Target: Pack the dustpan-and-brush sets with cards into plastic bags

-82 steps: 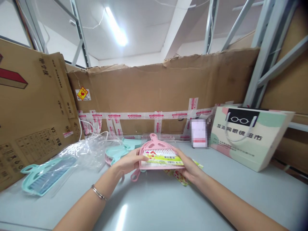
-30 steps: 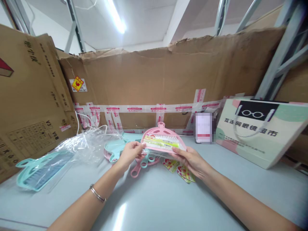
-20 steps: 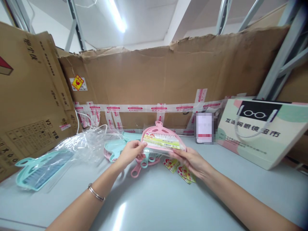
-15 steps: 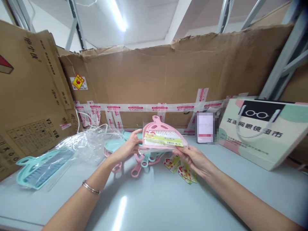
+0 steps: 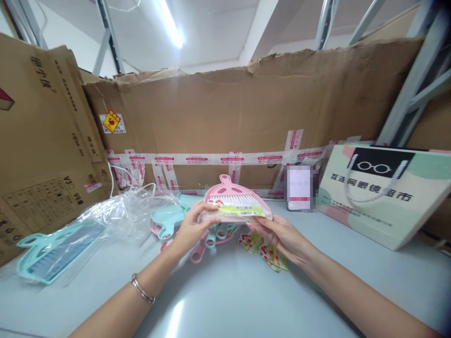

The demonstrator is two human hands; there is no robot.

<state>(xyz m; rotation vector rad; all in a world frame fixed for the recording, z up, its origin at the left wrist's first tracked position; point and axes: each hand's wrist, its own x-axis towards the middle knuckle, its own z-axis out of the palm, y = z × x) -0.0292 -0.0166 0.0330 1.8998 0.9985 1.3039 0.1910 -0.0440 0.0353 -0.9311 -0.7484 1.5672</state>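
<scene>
A pink dustpan-and-brush set (image 5: 234, 190) in a clear bag is held up over the table's middle, its handle pointing away from me. A yellow-green card (image 5: 243, 211) lies across its white bristles. My left hand (image 5: 200, 218) pinches the set's near left corner between thumb and fingers. At the near right corner, my right hand (image 5: 278, 233) grips it, with some fingers underneath. Behind and below are loose turquoise dustpans (image 5: 165, 217) and pink handles (image 5: 198, 252), partly hidden by the left hand and the set. Several printed cards (image 5: 271, 253) lie beside my right hand.
A bagged turquoise dustpan set (image 5: 59, 251) lies at the left, near crumpled clear bags (image 5: 123, 213). A phone (image 5: 299, 188) leans at the back, beside a paper carrier bag (image 5: 380, 197). Large cardboard boxes (image 5: 197, 112) wall the table's back and left.
My left hand has shifted from the set's left side to its near left corner, thumb and fingers now pinching it. The set has dropped slightly and moved a little left.
</scene>
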